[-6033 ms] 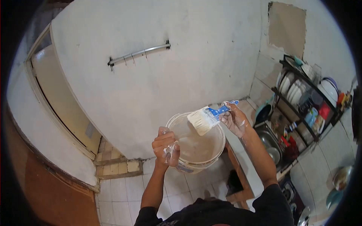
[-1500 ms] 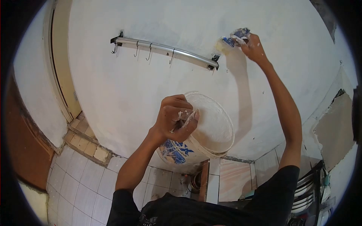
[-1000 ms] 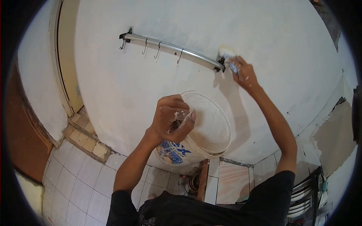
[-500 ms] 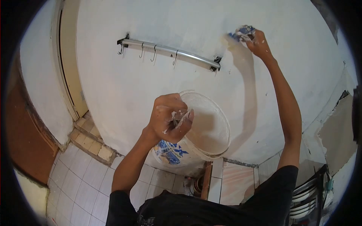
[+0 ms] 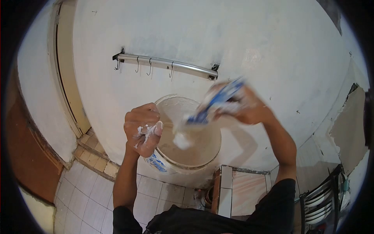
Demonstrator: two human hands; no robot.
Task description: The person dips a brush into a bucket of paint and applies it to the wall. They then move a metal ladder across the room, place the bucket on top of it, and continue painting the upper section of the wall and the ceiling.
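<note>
A large white bucket (image 5: pixel 191 165) with a blue label stands before the wall, its inside coated in whitish material. At its left rim is my left hand (image 5: pixel 143 128), smeared with white paste, fingers curled round the rim or something hidden. My right hand (image 5: pixel 247 107) grips a blue-and-white brush (image 5: pixel 218 101), blurred by motion, above the bucket's right side. Its pale tip (image 5: pixel 183 138) points down into the bucket opening.
On the white wall (image 5: pixel 272 46) a metal rail (image 5: pixel 167 62) carries several hooks. A door frame (image 5: pixel 64 70) and small tiled steps (image 5: pixel 95 154) lie left. Plates (image 5: pixel 317 206) stand in a rack at lower right, beside a tiled ledge (image 5: pixel 249 187).
My right hand has brought the brush down and left, from the wall to above the bucket. My left hand appears further left and slightly lower in view.
</note>
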